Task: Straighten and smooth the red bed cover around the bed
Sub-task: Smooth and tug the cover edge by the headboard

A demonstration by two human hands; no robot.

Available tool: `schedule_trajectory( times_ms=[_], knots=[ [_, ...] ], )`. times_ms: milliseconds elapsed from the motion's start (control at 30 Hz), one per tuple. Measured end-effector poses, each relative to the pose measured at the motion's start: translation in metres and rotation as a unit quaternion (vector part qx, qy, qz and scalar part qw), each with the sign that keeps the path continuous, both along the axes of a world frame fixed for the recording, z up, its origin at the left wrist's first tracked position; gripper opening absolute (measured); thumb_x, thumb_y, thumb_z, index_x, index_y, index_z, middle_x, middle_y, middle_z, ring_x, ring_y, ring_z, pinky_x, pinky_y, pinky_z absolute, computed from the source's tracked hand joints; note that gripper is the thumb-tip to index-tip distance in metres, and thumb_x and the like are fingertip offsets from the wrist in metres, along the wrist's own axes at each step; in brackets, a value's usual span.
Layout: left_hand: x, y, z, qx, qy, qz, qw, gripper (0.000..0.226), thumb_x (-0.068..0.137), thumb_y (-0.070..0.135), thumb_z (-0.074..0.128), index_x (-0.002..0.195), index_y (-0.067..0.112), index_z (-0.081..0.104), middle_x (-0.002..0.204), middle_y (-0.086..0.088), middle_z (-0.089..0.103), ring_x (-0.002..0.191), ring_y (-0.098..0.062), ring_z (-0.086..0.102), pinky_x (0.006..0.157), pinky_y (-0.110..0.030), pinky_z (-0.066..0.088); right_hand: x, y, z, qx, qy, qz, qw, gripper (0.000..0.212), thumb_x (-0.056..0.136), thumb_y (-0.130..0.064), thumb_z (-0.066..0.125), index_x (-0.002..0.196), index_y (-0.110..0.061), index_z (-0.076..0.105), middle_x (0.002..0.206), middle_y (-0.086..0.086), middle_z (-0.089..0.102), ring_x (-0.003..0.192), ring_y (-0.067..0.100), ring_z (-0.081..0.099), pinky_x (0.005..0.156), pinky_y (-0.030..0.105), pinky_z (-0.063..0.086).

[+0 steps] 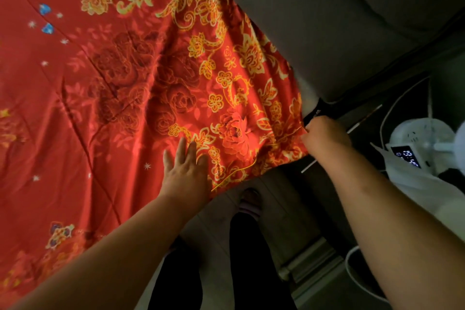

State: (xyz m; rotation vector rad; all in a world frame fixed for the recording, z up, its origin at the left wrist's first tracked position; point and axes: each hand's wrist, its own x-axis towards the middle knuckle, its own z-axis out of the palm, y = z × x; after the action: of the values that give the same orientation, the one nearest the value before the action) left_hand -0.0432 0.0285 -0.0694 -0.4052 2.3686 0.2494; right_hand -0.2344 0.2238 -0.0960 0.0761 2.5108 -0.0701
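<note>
Lying flat with the fingers spread, the left hand (185, 173) is pressing on the red bed cover (120, 88) close to the near edge of the bed. The cover is lying over the top of the bed and is filling the left and middle part of the view; it is red with gold flowers and leaves, and some small blue and white marks are showing toward the far left. Soft wrinkles are running across the cloth between the two hands. The right hand (324, 134) is closed at the corner of the cover, at the near right corner of the bed, and it is pinching the cloth there, just beside a dark strap (314, 111). A grey padded headboard (339, 20) is standing along the far right edge of the bed, touching the border of the cover. On the floor beside the bed a white fan (422, 138) with a lit display is standing, and white cables (392, 106) are lying near it. The person's legs in dark trousers (251, 254) are showing below, beside the near edge of the bed.
</note>
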Motion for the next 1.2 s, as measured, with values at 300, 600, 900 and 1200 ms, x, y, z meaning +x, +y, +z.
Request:
schedule_trajectory(
  times_ms=[300,600,900,1200],
  knots=[
    [-0.006,0.0,0.001,-0.003,0.005,-0.009,1.0,0.061,0.093,0.037,0.043,0.147,0.019,0.021,0.159,-0.015,-0.001,0.143,-0.035,-0.02,0.113,-0.061,-0.002,-0.008,0.019,0.001,-0.054,0.166,-0.024,0.984,0.024,0.091,-0.008,0.05,0.113,-0.01,0.058,0.125,0.016,0.053,0.113,0.035,0.051,0.085,0.037,0.044],
    [-0.005,0.004,0.003,-0.007,0.007,-0.02,1.0,0.063,0.092,0.039,0.044,0.148,0.02,0.021,0.16,-0.014,-0.003,0.143,-0.034,-0.022,0.113,-0.06,-0.004,-0.024,0.044,-0.004,-0.253,0.145,-0.39,0.873,0.016,0.087,0.001,0.054,0.097,-0.012,0.055,0.099,0.019,0.067,0.066,0.017,0.07,0.058,0.033,0.058],
    [-0.001,0.01,0.003,-0.007,0.02,-0.013,1.0,0.06,0.092,0.037,0.044,0.146,0.018,0.026,0.159,-0.015,0.002,0.144,-0.035,-0.019,0.113,-0.061,-0.002,0.04,-0.003,0.012,-0.146,0.161,0.074,0.973,0.038,0.086,-0.013,0.061,0.123,-0.019,0.052,0.131,0.009,0.046,0.118,0.03,0.047,0.094,0.039,0.043],
    [0.0,0.004,0.004,-0.021,0.036,-0.008,0.999,0.061,0.092,0.038,0.047,0.146,0.019,0.026,0.159,-0.015,0.002,0.144,-0.035,-0.019,0.113,-0.061,-0.003,0.012,0.006,-0.019,0.007,0.136,0.355,0.925,0.018,0.086,-0.027,0.059,0.104,-0.025,0.063,0.116,0.0,0.056,0.115,0.027,0.042,0.096,0.047,0.034]
  ],
)
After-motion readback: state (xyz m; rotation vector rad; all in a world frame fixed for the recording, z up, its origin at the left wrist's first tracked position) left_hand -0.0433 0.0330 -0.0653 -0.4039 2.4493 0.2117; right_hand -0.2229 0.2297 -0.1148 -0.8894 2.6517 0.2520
